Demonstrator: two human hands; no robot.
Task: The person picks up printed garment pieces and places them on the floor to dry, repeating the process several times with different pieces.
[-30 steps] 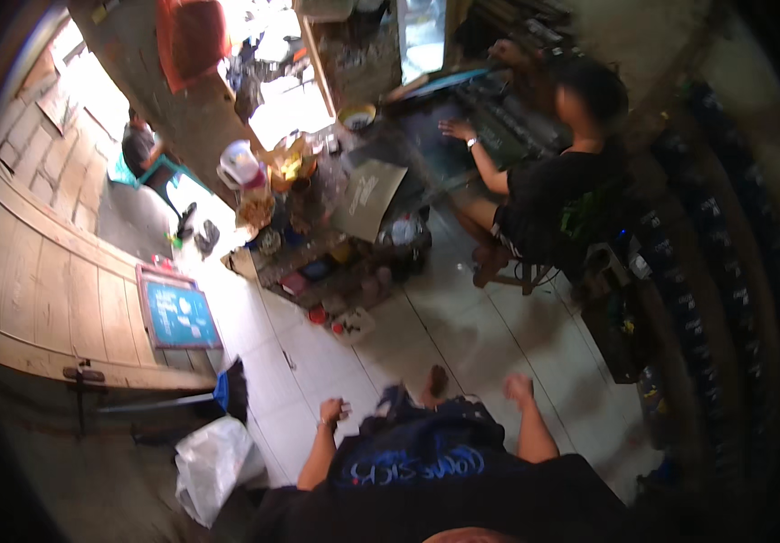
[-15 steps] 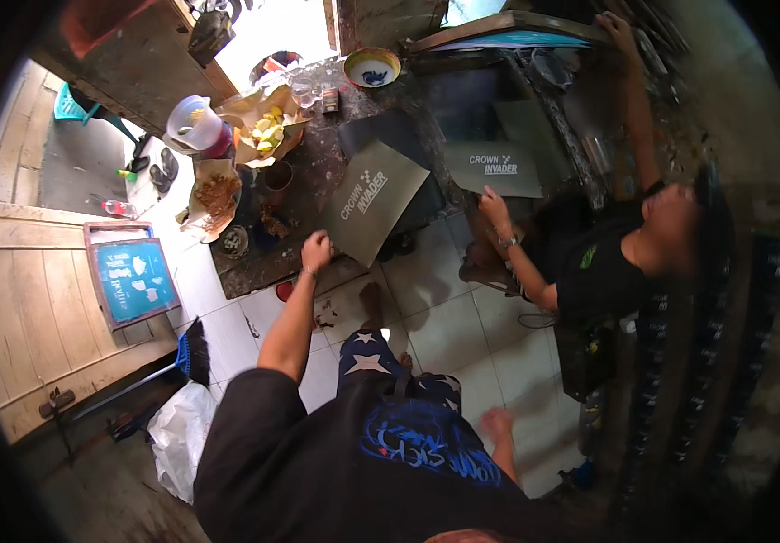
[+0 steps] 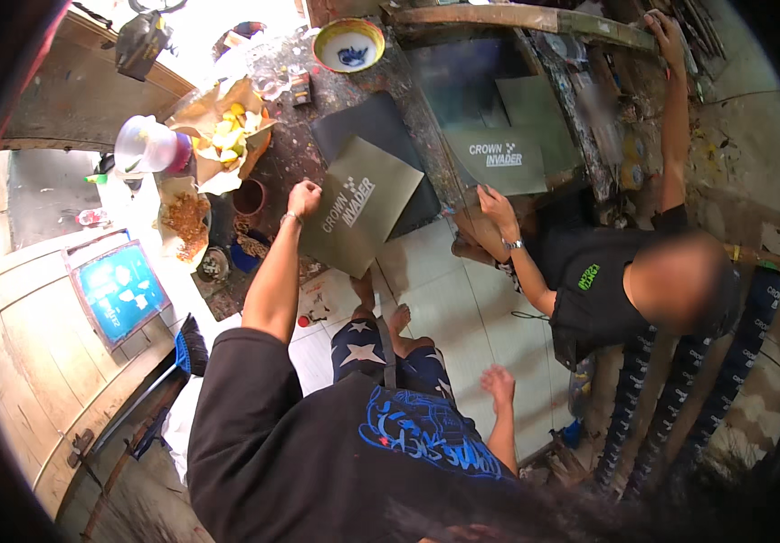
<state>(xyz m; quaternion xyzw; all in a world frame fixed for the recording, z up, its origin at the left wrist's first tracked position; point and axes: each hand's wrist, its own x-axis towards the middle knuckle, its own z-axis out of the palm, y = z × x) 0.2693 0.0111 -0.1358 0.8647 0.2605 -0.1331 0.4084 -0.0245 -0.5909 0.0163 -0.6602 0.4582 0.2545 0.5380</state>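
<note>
One of the hands (image 3: 303, 197) (left) | by olive sheet (image 3: 365, 215) | initially well apart

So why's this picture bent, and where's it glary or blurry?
In the head view, the fisheye lens bends the door; head view, upper left: glare whites out the opening; head view: the right hand looks slightly soft, the sheet by the left hand sharper.

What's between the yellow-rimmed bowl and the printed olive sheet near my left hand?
The head view shows a strip of stained tabletop beside the bowl, then a dark panel partly covered by the sheet.
</note>
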